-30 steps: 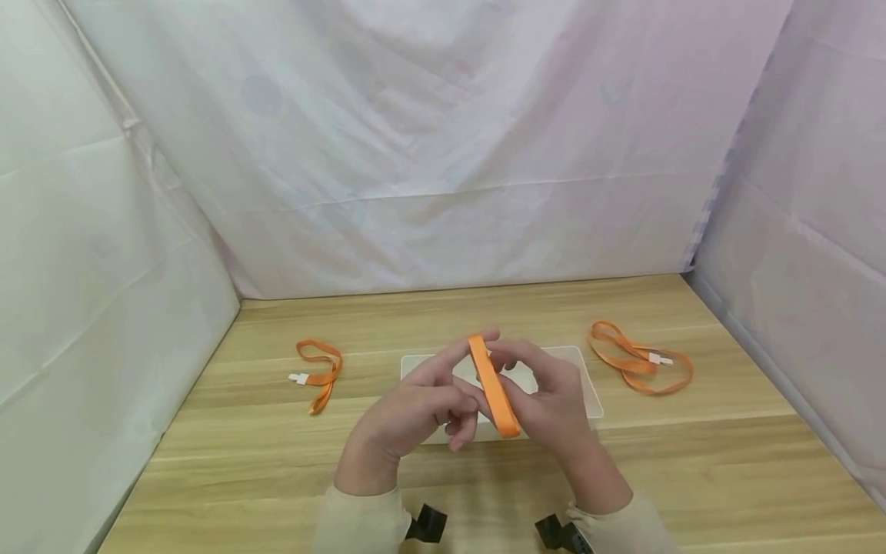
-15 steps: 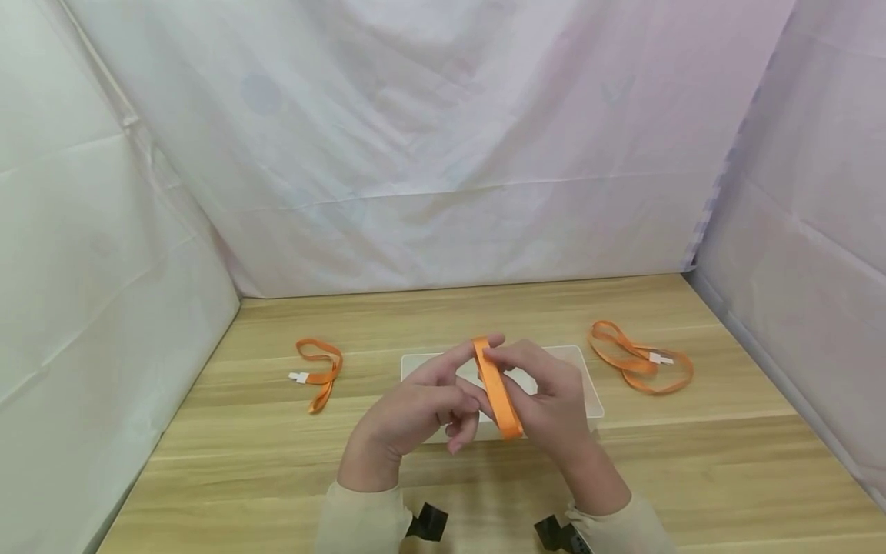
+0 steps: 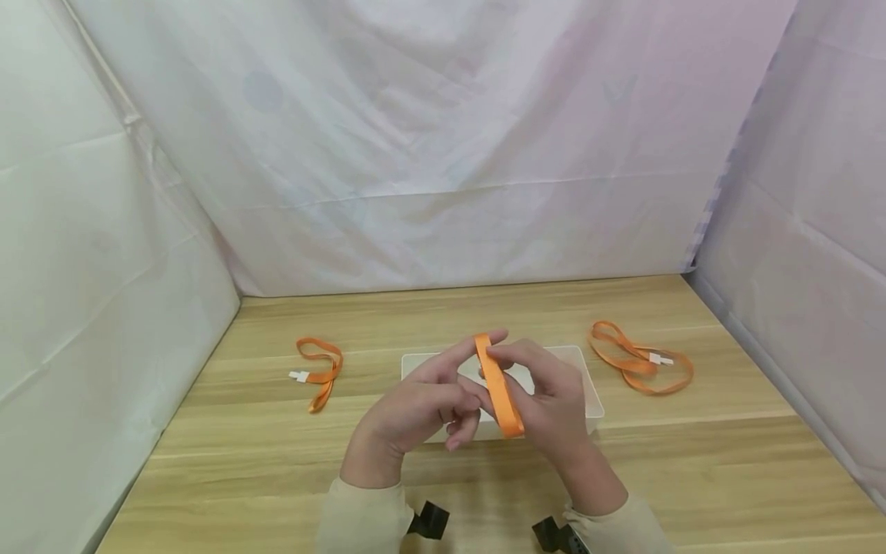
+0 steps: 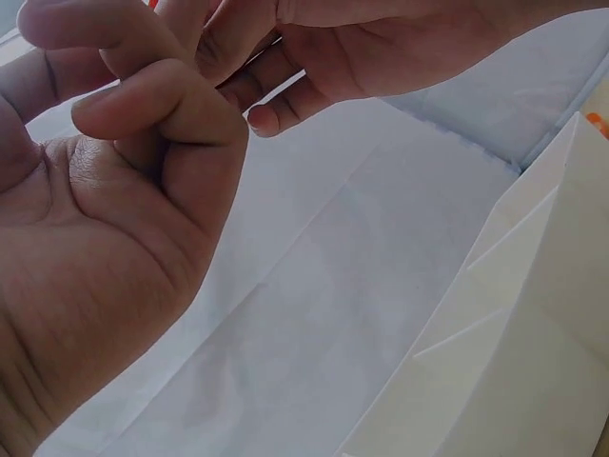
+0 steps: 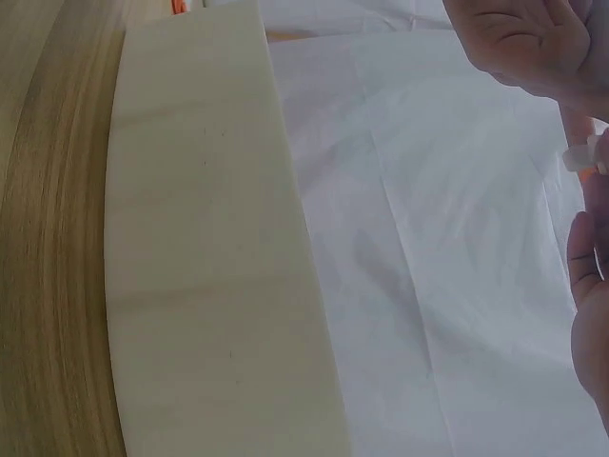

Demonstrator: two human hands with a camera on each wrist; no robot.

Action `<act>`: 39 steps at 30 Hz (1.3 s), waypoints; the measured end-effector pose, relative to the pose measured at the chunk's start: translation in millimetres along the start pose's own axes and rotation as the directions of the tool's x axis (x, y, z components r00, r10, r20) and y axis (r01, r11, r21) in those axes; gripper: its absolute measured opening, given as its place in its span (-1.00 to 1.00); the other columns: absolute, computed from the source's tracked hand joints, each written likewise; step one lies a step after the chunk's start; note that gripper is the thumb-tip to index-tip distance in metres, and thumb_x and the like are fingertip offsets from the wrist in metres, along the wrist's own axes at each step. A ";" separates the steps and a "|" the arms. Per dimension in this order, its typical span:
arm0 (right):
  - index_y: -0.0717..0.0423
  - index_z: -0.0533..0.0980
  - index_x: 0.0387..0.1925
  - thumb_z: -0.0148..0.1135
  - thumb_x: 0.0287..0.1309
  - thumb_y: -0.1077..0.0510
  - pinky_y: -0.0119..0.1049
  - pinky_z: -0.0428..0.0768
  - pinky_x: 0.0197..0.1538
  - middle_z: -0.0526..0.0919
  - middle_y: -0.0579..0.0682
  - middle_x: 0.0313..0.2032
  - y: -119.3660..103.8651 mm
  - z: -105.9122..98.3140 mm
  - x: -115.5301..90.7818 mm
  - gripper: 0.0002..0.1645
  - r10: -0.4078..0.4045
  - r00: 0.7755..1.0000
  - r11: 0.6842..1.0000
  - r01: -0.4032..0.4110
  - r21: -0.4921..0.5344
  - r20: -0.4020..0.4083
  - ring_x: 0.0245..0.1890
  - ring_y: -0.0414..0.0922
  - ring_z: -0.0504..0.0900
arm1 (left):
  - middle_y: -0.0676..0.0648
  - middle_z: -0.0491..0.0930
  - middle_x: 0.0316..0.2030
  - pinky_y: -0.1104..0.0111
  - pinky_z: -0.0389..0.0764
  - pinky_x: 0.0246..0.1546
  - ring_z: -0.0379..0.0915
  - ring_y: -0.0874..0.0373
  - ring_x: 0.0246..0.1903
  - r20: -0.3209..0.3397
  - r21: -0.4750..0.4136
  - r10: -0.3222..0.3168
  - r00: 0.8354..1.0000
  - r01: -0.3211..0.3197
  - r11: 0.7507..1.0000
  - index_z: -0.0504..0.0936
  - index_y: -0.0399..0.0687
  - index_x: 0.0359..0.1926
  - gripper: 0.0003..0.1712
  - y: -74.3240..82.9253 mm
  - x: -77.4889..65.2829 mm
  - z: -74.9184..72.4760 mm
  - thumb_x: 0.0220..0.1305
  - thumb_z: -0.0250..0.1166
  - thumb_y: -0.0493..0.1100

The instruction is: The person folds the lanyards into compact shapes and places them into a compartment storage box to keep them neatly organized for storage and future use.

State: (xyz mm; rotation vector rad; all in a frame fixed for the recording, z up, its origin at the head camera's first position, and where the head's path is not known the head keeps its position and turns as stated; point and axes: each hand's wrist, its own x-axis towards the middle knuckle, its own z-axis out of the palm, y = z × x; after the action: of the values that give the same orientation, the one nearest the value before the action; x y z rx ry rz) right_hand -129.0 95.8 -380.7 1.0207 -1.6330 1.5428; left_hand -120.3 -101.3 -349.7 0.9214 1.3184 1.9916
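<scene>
Pinching the strap [image 3: 497, 391], the right hand [image 3: 554, 396] holds it looped round straight fingers of the left hand [image 3: 408, 415], higher than the box [image 3: 588, 394]. If those fingers bend or the pinch loosens, it might slip off.

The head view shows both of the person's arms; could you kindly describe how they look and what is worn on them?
The left grip and right grip are ungloved. The left sleeve and right sleeve are plain pale cream. Beside them sit a black, boxy left device and a similar right device.
</scene>
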 end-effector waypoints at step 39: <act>0.00 0.81 -0.16 0.55 0.20 0.25 -0.38 0.71 0.03 0.86 -0.09 -0.29 -3.6 2.2 -5.4 -0.82 0.576 0.818 0.794 -0.564 -0.226 -0.015 -0.23 -0.29 0.78 | 0.24 0.82 -0.11 0.32 0.62 0.08 0.64 0.23 0.03 -0.495 0.340 0.358 0.792 -0.203 0.918 0.83 0.30 -0.03 -0.49 13.6 0.1 9.0 0.28 0.38 -0.47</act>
State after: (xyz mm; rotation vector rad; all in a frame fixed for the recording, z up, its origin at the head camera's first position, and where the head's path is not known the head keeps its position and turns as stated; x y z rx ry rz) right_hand -123.1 94.1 -383.8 0.4598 -2.2351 1.6507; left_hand -114.4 -101.1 -334.6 0.7132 1.9025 2.4761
